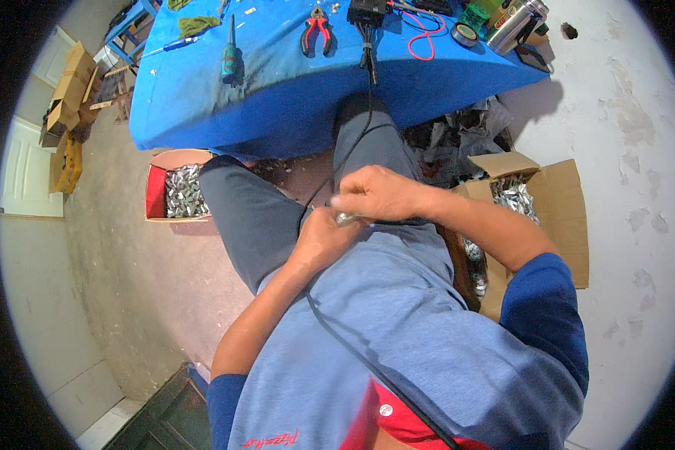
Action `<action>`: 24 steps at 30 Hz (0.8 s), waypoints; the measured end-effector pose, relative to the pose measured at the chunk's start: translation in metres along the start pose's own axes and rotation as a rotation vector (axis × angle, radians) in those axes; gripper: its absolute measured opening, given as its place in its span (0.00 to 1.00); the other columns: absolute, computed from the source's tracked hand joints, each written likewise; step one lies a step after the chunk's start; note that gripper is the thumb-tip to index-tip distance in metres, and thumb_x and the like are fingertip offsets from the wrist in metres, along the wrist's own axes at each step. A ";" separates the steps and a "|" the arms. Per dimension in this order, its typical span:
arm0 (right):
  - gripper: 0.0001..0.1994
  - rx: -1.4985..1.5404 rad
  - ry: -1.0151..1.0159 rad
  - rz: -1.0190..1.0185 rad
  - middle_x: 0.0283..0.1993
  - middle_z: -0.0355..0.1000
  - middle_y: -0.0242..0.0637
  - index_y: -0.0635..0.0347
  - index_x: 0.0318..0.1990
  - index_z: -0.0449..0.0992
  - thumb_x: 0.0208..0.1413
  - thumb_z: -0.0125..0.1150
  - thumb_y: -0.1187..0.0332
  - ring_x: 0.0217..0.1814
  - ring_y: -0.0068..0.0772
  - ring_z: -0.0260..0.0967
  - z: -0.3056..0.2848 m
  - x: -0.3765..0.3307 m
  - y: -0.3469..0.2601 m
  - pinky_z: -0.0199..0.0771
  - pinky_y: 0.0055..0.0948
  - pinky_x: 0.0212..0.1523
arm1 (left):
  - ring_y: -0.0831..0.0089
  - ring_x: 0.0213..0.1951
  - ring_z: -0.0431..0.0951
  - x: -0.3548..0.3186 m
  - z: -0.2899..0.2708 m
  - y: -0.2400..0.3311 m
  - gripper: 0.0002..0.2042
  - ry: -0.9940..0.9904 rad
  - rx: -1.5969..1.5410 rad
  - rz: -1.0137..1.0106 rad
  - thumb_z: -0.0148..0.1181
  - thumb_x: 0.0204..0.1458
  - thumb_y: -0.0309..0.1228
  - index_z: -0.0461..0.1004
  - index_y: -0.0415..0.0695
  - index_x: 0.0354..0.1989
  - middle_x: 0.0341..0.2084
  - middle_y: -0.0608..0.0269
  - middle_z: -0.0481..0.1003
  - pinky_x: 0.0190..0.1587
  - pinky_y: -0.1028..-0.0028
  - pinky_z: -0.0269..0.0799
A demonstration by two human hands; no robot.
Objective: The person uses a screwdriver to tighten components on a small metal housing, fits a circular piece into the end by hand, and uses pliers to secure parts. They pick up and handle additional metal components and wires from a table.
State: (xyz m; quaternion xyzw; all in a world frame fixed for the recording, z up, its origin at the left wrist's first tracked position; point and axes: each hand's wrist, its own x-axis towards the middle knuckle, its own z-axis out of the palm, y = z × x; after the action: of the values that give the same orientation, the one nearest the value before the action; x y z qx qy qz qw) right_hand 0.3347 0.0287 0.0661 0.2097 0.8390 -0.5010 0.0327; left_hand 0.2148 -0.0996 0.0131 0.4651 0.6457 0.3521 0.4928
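Note:
Over my lap my two hands meet. A small silvery metal piece shows between them, mostly covered by fingers, so its exact kind is unclear. My left hand is closed around it from below. Just above, my right hand is closed with its fingertips bent down close to the piece; what they pinch, if anything, is hidden. A black cable runs from the table past my hands and along my body.
Boxes of silvery metal parts stand left and right of my legs. The blue-covered table ahead carries red-handled pliers, a screwdriver, a black adapter, a tape roll and a steel flask.

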 end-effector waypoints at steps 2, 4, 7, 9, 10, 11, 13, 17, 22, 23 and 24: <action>0.26 -0.031 0.149 -0.056 0.23 0.71 0.52 0.64 0.23 0.73 0.60 0.50 0.48 0.26 0.51 0.71 0.011 0.000 0.004 0.67 0.42 0.27 | 0.81 0.29 0.72 0.003 -0.001 0.002 0.12 0.016 -0.055 -0.014 0.60 0.54 0.32 0.77 0.33 0.31 0.25 0.67 0.76 0.31 0.76 0.69; 0.25 -0.055 0.267 -0.145 0.22 0.69 0.52 0.64 0.22 0.72 0.61 0.50 0.51 0.24 0.52 0.69 0.017 0.003 0.012 0.66 0.42 0.26 | 0.81 0.29 0.72 0.006 -0.001 0.000 0.11 0.023 -0.134 -0.026 0.59 0.54 0.32 0.76 0.34 0.31 0.24 0.67 0.76 0.30 0.76 0.69; 0.23 -0.023 0.436 -0.208 0.20 0.66 0.52 0.64 0.21 0.70 0.62 0.50 0.53 0.22 0.55 0.67 0.023 0.006 0.009 0.64 0.43 0.23 | 0.83 0.27 0.69 0.010 0.000 -0.001 0.11 0.018 -0.238 -0.067 0.59 0.54 0.33 0.75 0.37 0.28 0.23 0.70 0.73 0.27 0.76 0.65; 0.22 -0.066 0.540 -0.283 0.19 0.64 0.52 0.63 0.21 0.69 0.62 0.49 0.55 0.21 0.55 0.66 0.026 0.007 0.011 0.63 0.43 0.22 | 0.84 0.24 0.67 0.011 -0.005 0.013 0.11 0.013 -0.242 -0.127 0.59 0.54 0.35 0.74 0.39 0.26 0.22 0.71 0.71 0.23 0.77 0.61; 0.21 -0.131 0.585 -0.355 0.18 0.64 0.51 0.63 0.22 0.69 0.62 0.49 0.56 0.21 0.54 0.66 0.028 0.011 0.016 0.63 0.43 0.22 | 0.84 0.23 0.65 0.011 -0.005 0.012 0.11 -0.001 -0.296 -0.129 0.59 0.53 0.35 0.73 0.41 0.26 0.20 0.73 0.69 0.22 0.78 0.59; 0.20 -0.197 0.629 -0.427 0.18 0.64 0.50 0.62 0.22 0.69 0.62 0.49 0.57 0.20 0.54 0.66 0.028 0.013 0.018 0.63 0.43 0.22 | 0.85 0.21 0.63 0.011 -0.003 0.008 0.11 -0.015 -0.351 -0.130 0.59 0.53 0.35 0.72 0.42 0.25 0.19 0.74 0.68 0.21 0.78 0.56; 0.19 -0.236 0.609 -0.505 0.17 0.64 0.48 0.61 0.22 0.69 0.62 0.49 0.59 0.20 0.52 0.66 0.022 0.015 0.023 0.64 0.44 0.22 | 0.84 0.19 0.60 0.011 -0.001 0.007 0.10 -0.058 -0.456 -0.138 0.59 0.52 0.35 0.69 0.44 0.25 0.17 0.75 0.65 0.19 0.79 0.52; 0.17 -0.145 0.554 -0.587 0.17 0.63 0.46 0.60 0.22 0.69 0.61 0.49 0.61 0.22 0.50 0.67 0.015 0.014 0.013 0.64 0.41 0.22 | 0.83 0.16 0.57 0.005 -0.003 0.020 0.07 -0.169 -0.633 -0.163 0.57 0.51 0.31 0.65 0.47 0.25 0.15 0.75 0.60 0.18 0.79 0.48; 0.21 0.065 0.333 -0.500 0.17 0.61 0.40 0.62 0.21 0.68 0.63 0.50 0.57 0.18 0.30 0.61 0.006 0.015 0.007 0.61 0.33 0.22 | 0.83 0.15 0.55 -0.004 -0.010 0.030 0.06 -0.355 -0.898 -0.153 0.55 0.50 0.29 0.64 0.48 0.24 0.14 0.73 0.59 0.17 0.78 0.46; 0.22 0.133 0.254 -0.438 0.17 0.61 0.38 0.62 0.21 0.68 0.63 0.50 0.56 0.18 0.24 0.59 0.002 0.014 0.005 0.60 0.32 0.21 | 0.83 0.15 0.55 -0.003 -0.009 0.026 0.07 -0.371 -0.912 -0.141 0.55 0.50 0.29 0.64 0.48 0.24 0.13 0.73 0.58 0.17 0.78 0.46; 0.22 0.211 0.174 -0.388 0.16 0.61 0.36 0.63 0.21 0.69 0.63 0.51 0.56 0.19 0.22 0.58 -0.001 0.013 0.002 0.60 0.31 0.21 | 0.83 0.15 0.54 -0.002 -0.010 0.023 0.07 -0.387 -0.926 -0.130 0.55 0.50 0.29 0.63 0.48 0.24 0.13 0.73 0.58 0.17 0.78 0.46</action>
State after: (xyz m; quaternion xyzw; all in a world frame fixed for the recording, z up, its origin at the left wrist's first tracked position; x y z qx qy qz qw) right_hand 0.3236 0.0343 0.0611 0.0889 0.8062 -0.5629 -0.1588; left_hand 0.2117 -0.0944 0.0376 0.2135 0.3464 0.4774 0.7788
